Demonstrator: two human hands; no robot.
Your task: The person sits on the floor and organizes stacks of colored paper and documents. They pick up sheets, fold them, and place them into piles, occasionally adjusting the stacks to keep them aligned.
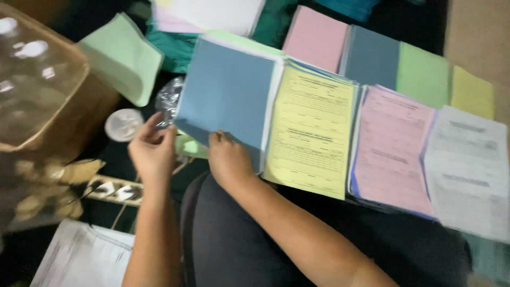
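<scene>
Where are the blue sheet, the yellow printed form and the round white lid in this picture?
blue sheet [226,90]: head view, middle of its blank face.
yellow printed form [311,133]: head view, centre of the page.
round white lid [123,125]: head view, middle of its top.

This looks like a paperwork-sorting spot in a small office or print-shop back room, set up low, over the lap. Stacks of coloured sheets lie side by side: a blue stack [226,93], printed yellow forms [311,130], pink forms [392,149] and white forms [467,170], with plain pink [314,38], grey-blue [372,57] and green [423,74] reams behind. A cardboard box [79,106] stands at the left.
</scene>
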